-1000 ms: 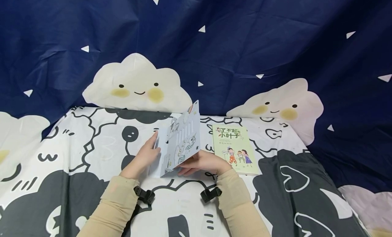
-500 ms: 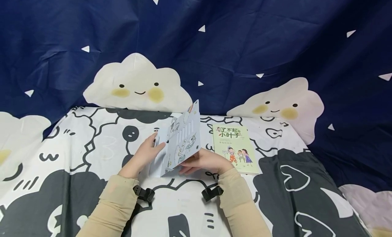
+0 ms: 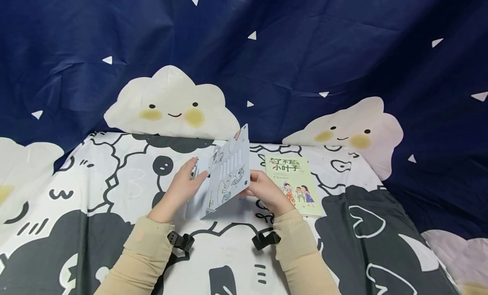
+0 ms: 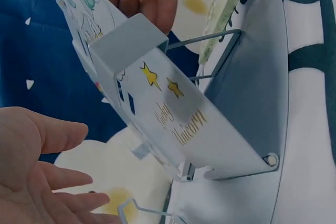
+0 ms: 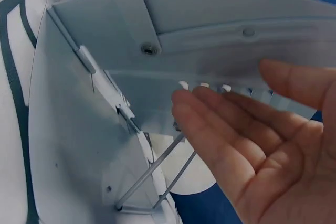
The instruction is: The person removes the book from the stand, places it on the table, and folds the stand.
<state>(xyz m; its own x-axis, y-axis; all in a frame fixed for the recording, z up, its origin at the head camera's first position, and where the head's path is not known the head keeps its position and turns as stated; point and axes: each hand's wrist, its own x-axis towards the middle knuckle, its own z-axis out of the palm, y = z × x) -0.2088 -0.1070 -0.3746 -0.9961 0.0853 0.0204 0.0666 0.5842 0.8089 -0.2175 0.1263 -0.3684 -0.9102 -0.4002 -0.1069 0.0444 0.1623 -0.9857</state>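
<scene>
A pale blue metal book stand (image 3: 230, 174) with unicorn drawings stands unfolded on the cloth, its slotted panel tilted up from its base (image 5: 68, 129). In the left wrist view, a wire prop (image 4: 226, 56) joins the panel and base. My left hand (image 3: 179, 191) is beside the stand's left side; the left wrist view shows its fingers (image 4: 68, 174) extended and apart from the metal. Behind the raised panel reaches my right hand (image 3: 268, 193), fingers extended and thumb spread in the right wrist view. Whether its fingertips touch the panel I cannot tell.
A green book (image 3: 282, 176) with cartoon children on its cover lies just right of the stand, near my right wrist. Black-and-white patterned cloth (image 3: 129, 176) covers the surface. Behind it hangs a dark blue curtain (image 3: 267, 66) with clouds and triangles.
My right hand has moved up from below the panel's lower edge to its right edge. My left hand has shifted slightly, its thumb moving right. The stand stays put.
</scene>
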